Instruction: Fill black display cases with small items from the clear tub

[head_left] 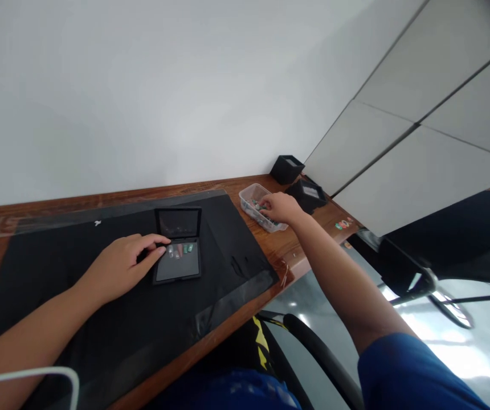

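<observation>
The two hands work well apart. The left hand [131, 256] rests with its thumb and forefinger at the left edge of a flat, square, black hinged case [179, 279], probably to steady it, though whether the fingers pinch it or merely lie on it I cannot tell. The case sits just before those fingertips with its dark lid [179, 222] raised on the far side, which leaves the grey inner surface bare for a few small green, pinkish and clear pieces [190, 248] beside the thumb. The right hand [281, 208] reaches into a clear, rectangular plastic tub [249, 192] of small, mixed green and pale bits [256, 203]; its fingertips are down among them, and whether they have closed on one is hidden. The tub seems set there for an easy reach. Under the left hand and the case lies a black sheet mat [228, 239] on a brown wooden table [270, 245]. Beyond the right hand stand two black boxes [286, 169], the nearer one close behind the wrist, and small coloured rings [343, 224] lie right of the forearm. The tub's walls limit sideways movement of the right fingers; a white cable [27, 373] crosses before the left forearm.
</observation>
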